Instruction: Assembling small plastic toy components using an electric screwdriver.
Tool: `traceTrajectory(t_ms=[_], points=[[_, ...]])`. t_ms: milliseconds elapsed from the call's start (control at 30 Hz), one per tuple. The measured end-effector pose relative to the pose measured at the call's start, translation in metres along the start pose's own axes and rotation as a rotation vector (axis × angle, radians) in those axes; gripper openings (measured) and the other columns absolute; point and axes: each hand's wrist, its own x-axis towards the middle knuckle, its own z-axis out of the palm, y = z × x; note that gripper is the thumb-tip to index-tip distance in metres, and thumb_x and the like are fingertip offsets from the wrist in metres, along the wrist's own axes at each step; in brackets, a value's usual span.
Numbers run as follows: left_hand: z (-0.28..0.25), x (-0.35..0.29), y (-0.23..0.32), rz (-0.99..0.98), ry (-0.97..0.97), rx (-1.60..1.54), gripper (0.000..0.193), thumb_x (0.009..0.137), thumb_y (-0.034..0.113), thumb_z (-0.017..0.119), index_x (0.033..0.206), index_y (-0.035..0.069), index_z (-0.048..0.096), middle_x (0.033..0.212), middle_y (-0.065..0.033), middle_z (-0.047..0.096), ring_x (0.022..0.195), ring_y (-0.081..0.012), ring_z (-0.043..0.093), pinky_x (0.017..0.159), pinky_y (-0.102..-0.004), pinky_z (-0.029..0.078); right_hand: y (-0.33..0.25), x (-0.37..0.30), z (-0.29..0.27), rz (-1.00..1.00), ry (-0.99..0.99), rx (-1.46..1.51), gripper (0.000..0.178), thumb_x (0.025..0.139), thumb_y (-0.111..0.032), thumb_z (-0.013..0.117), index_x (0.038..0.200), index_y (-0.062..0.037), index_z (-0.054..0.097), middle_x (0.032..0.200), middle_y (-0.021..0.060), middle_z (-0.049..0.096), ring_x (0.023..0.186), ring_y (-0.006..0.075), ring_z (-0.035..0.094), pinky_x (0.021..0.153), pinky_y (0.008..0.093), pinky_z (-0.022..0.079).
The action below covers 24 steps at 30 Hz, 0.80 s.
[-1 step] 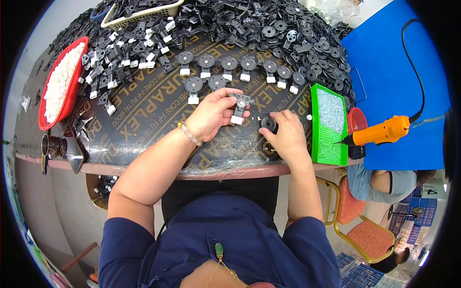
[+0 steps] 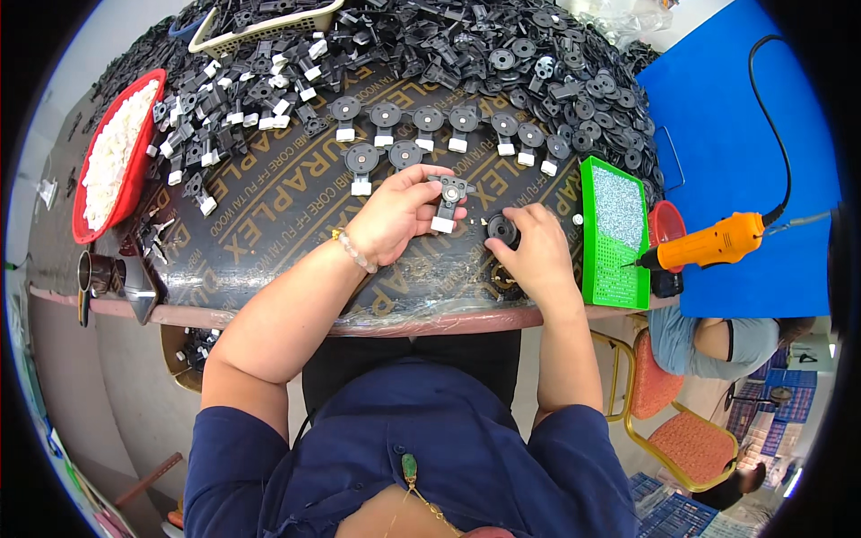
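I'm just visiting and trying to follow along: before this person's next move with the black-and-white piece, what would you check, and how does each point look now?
1. Left hand has the black-and-white piece in its fingers: ok.
2. Right hand rests on a round black disc: ok.
3. White block seated straight on that piece: cannot tell, too small.
4. Finished pieces lined up in a row beyond the hands: ok.
5. Green tray of small parts close beside the right hand: ok.
6. Orange power screwdriver is near the right hand: ok, unheld.
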Motion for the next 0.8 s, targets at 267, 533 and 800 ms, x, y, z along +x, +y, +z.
traceTrajectory(t_ms=[267, 533, 800], points=[[-0.003, -0.002, -0.004, -0.015, -0.045, -0.013, 0.028, 0.106, 0.012, 0.046, 0.130, 0.001, 0.052, 0.112, -0.0137, 0.068, 0.098, -0.0222, 0.071, 0.083, -0.0352, 0.060, -0.029, 0.021, -0.020, -0.123, 0.106, 0.581, 0.055, 0.074, -0.009, 0.082, 0.127, -0.0033, 0.066, 0.117, 0.0110, 0.064, 0.098, 0.0222, 0.063, 0.090, 0.0324, 0.051], [-0.001, -0.001, -0.008, -0.036, -0.048, -0.063, 0.027, 0.104, 0.008, 0.041, 0.126, 0.004, 0.055, 0.097, -0.0027, 0.064, 0.067, -0.0057, 0.056, 0.070, -0.0265, 0.055, -0.039, 0.038, -0.022, -0.284, -0.050, 0.369, 0.051, 0.078, -0.008, 0.079, 0.126, -0.0070, 0.065, 0.117, 0.0114, 0.064, 0.110, 0.0297, 0.061, 0.094, 0.0381, 0.050], [0.015, -0.008, -0.006, 0.014, 0.102, 0.023, 0.049, 0.103, 0.011, 0.041, 0.150, -0.001, 0.033, 0.128, -0.0200, 0.061, 0.113, -0.0281, 0.066, 0.099, -0.0401, 0.054, -0.022, 0.070, -0.022, -0.298, -0.040, 0.255, 0.047, 0.076, -0.003, 0.076, 0.122, -0.0020, 0.066, 0.116, 0.0156, 0.065, 0.111, 0.0341, 0.062, 0.098, 0.0392, 0.048]])
